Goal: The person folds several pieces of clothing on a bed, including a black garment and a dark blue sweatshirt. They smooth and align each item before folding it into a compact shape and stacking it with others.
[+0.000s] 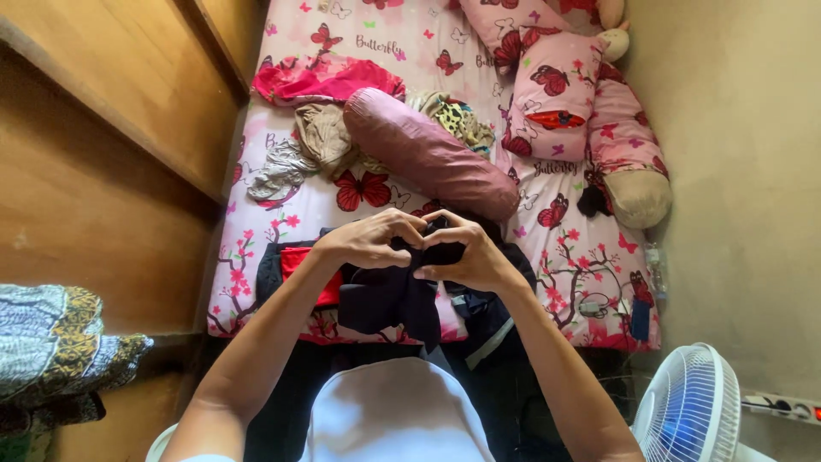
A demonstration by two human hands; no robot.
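Watching the head cam feed, I caught both hands up in front of the chest, working a dark navy cloth garment (389,299). The left hand (363,242) and the right hand (470,257) had their fingers curled tight onto the top edge of it, thumbs nearly meeting, and the rest hung down over the near edge of the bed with the pink butterfly-print sheet (590,265). It looked like mid-fold to me, though the fabric was so dark I couldn't tell which part was pinched. A next move would've needed a flat bare patch on the bed, since a long mauve satin bolster (428,154) and a heap of loose crumpled clothes (316,137) lay just behind.
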